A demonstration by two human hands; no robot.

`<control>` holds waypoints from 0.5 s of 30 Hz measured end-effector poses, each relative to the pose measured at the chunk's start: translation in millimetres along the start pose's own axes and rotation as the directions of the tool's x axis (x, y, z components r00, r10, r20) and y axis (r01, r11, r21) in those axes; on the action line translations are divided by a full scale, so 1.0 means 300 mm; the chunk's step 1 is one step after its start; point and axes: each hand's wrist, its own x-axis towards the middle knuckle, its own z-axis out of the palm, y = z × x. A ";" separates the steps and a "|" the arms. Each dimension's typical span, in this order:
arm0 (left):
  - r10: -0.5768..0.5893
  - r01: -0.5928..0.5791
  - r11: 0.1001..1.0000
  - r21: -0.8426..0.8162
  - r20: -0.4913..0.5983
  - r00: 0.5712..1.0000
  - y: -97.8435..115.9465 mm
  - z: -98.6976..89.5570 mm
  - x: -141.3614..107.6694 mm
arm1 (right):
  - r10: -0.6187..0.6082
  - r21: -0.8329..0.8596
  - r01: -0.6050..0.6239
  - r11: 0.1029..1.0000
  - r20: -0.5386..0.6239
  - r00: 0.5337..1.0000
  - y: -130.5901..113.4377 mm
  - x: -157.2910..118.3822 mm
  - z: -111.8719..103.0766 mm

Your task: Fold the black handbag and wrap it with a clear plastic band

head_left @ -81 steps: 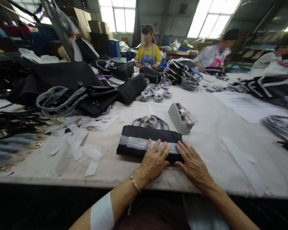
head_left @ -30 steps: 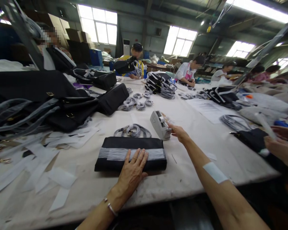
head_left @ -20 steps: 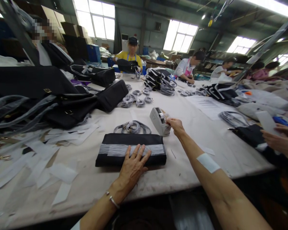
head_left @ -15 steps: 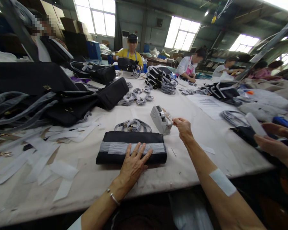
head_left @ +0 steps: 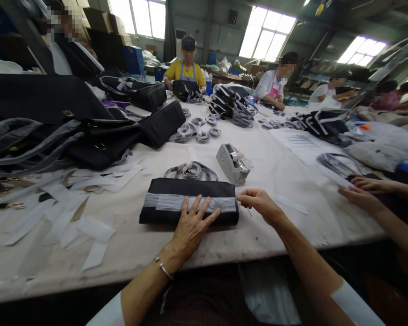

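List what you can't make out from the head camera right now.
All in the head view:
The left hand hides part of the pale band on the black bundle.
Whether the right hand pinches anything: too small to tell.
Lettering on the printed sheet: too small and blurred.
The wrapped straps: cut off by the left edge.

There's 1 banded blk pkg (head_left: pixel 170 202) – 1 tape disp. (head_left: pixel 231 166)

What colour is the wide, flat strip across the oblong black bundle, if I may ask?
The wide, flat strip is pale grey, showing best in the head view.
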 end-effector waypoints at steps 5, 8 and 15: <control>0.013 -0.013 1.000 0.012 -0.014 1.000 0.000 0.001 -0.005 | 0.020 -0.375 0.030 0.927 0.129 0.991 -0.044 -0.009 0.097; 0.003 -0.003 1.000 0.005 -0.021 1.000 0.003 0.005 -0.005 | 0.012 -0.562 0.004 0.827 0.025 1.000 -0.027 0.021 0.104; 0.007 -0.007 1.000 -0.005 -0.035 0.999 0.006 0.010 -0.003 | 0.012 -0.698 0.004 0.716 0.018 1.000 -0.023 0.082 0.044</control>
